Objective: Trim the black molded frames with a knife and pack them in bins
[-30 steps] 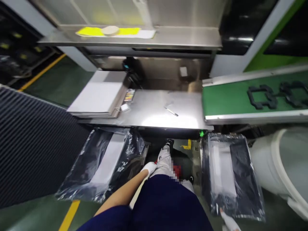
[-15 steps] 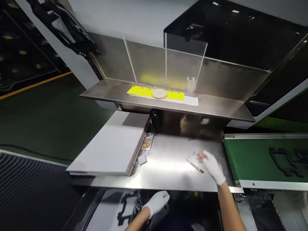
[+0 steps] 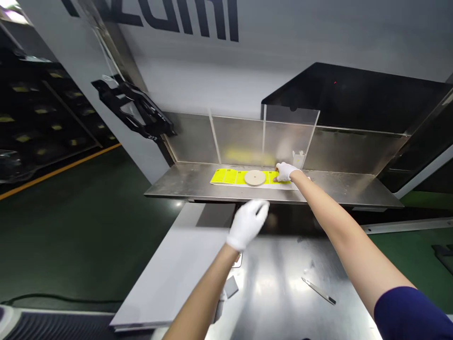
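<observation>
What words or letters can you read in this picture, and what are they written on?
"ZUIIII", roughly: big dark letters on the grey machine wall, cut off at the top edge, so the reading is unsure.
Yellow labels on the steel shelf, under the right hand: print too small to read.
Small colourful card beside the left hand: mostly hidden, unreadable.

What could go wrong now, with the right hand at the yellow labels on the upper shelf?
The round disc lies on the yellow label strip; pulling with the right hand might drag it off the shelf. The left hand hangs in mid-air below the shelf edge and may bump it. The thin blade lies loose under the right arm.
</observation>
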`<state>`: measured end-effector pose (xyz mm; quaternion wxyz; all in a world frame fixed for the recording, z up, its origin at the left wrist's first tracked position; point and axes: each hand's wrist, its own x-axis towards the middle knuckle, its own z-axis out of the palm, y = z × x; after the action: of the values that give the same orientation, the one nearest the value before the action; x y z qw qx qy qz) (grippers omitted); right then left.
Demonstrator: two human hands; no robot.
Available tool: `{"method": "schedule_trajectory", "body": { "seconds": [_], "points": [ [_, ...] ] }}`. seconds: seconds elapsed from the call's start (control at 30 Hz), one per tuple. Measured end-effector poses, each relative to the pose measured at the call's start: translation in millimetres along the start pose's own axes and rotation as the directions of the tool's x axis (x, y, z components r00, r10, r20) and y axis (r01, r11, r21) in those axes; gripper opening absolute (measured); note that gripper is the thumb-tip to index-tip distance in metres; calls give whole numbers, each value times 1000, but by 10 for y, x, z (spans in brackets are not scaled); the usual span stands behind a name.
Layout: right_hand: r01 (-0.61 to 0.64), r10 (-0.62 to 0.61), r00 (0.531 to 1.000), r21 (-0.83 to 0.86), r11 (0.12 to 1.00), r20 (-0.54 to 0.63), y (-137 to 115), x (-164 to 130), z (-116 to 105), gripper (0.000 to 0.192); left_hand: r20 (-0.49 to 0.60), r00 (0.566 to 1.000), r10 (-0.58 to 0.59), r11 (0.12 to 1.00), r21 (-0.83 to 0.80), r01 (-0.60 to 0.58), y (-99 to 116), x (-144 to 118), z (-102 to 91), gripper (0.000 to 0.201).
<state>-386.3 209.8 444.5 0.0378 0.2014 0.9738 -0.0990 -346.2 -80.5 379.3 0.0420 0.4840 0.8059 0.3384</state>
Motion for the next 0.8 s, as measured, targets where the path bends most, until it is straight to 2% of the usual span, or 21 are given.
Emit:
{"method": "schedule_trajectory", "body": {
  "seconds": [0.07, 0.13, 0.2, 0.27, 0.33, 0.4, 0.53, 0.67, 0.73, 0.8],
  "points": [
    [-33, 35, 998, -47, 998, 51, -18, 94, 1, 46, -110, 993, -48, 995, 78, 57, -169, 590, -249, 47],
    [-42, 49, 995, -78, 996, 88, -51, 165, -27, 49, -136, 987, -85, 983, 149, 106, -337, 1050, -368, 71],
    [-39, 49, 992, -88, 995, 114, -91, 209, -59, 55, -126, 983, -133, 968, 199, 156, -474, 1335, -396, 80],
    [-34, 43, 992, -78, 996, 121, -121, 224, -71, 58, -121, 977, -175, 954, 223, 199, -570, 1464, -399, 73],
    [-27, 32, 995, -51, 998, 97, -130, 214, -63, 59, -141, 971, -194, 949, 222, 222, -639, 1483, -441, 71],
    [-8, 8, 998, -1, 1000, 58, -116, 188, -57, 63, -192, 962, -195, 952, 199, 233, -712, 1438, -556, 80],
    [70, -69, 998, 176, 982, -7, -15, 109, -161, 77, -330, 912, -244, 956, 77, 283, -952, 1264, -974, 97],
    [125, -128, 992, 365, 923, -17, 253, -52, -454, 53, -428, 842, -328, 944, -175, 278, -1249, 1100, -1392, 108],
    [127, -128, 991, 435, 892, -26, 474, -198, -626, 42, -466, 810, -357, 923, -311, 228, -1338, 1055, -1529, 111],
    [118, -122, 992, 542, 832, -28, 756, -392, -785, 42, -504, 781, -368, 894, -422, 149, -1358, 1035, -1608, 107]
  ]
}}
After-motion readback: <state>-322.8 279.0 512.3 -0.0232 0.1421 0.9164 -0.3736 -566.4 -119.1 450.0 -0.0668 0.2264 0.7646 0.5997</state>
